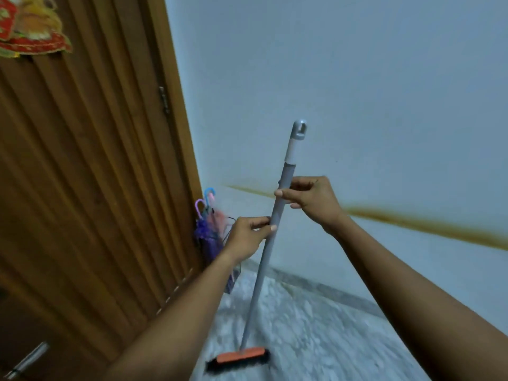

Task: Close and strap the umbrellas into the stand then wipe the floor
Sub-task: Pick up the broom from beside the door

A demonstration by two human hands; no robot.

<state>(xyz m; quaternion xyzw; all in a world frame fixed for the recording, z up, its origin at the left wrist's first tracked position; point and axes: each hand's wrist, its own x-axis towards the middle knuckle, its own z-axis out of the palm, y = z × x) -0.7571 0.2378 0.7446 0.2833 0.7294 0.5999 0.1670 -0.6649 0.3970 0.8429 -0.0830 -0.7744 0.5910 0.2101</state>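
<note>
Marble floor (316, 339) lay below us. Wiper pole (264, 257) stood near-upright, wiper head (239, 357) on floor. We gripped pole, left hand (247, 235) lower, right hand (310, 200) higher, both curled round it.

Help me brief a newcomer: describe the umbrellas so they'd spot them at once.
Start at the tall wooden door on the left. At its foot, in the corner where it meets the pale wall, the umbrellas stand closed and bunched together. Their purple and blue hooked handles set them apart from the plain grey wiper pole nearby.
</note>
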